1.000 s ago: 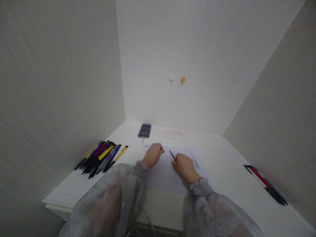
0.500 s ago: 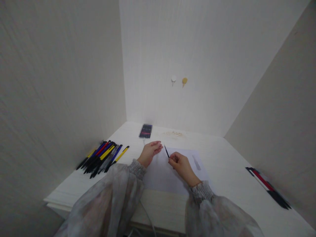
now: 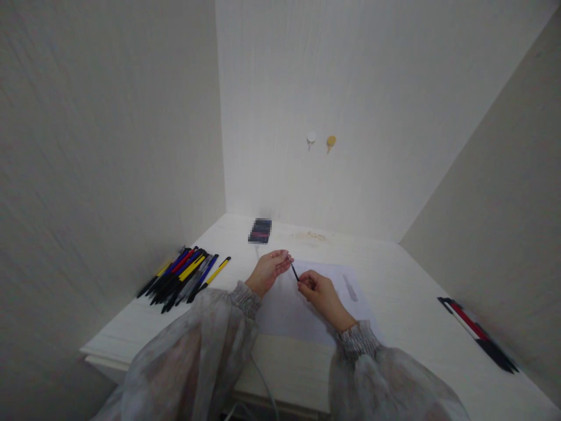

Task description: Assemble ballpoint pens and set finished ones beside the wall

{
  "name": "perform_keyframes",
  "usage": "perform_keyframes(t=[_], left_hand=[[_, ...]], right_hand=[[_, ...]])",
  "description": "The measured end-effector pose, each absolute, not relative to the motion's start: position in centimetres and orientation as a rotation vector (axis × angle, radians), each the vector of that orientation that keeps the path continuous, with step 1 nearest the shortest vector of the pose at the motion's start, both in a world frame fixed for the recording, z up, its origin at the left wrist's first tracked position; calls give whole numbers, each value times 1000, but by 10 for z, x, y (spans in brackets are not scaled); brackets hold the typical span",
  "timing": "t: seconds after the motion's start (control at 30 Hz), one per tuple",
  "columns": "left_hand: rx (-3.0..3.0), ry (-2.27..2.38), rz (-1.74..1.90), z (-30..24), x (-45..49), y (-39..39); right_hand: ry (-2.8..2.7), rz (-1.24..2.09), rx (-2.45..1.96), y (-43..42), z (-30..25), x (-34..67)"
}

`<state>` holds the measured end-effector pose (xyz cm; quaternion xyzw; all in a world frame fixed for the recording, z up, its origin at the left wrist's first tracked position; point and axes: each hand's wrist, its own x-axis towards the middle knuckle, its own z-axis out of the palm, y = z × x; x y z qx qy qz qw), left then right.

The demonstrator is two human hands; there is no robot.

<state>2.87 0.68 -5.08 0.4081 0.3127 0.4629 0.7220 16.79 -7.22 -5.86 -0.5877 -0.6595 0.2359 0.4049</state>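
Yellow, blue and black pens (image 3: 182,279) lie by the left wall (image 3: 131,134); the left hand (image 3: 266,272) meets a black rod (image 3: 295,272), grip unclear; the right hand (image 3: 323,295) pinches it above paper (image 3: 291,321), whose right edge borders open surface (image 3: 403,310).

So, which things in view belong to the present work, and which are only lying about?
Likely belong:
black stick, in the right hand
paper, beneath

Possibly only lying about:
left pens
right pens
dark device
cable

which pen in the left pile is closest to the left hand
The yellow pen at the right edge of the pile; the others lie farther from the left hand.
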Motion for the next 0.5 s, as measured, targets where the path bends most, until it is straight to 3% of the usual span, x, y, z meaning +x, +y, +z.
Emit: perform_keyframes(t=[0.5], left_hand=[[957,579,992,-50,29,4]], right_hand=[[-1650,602,-1468,-71,-60,169]])
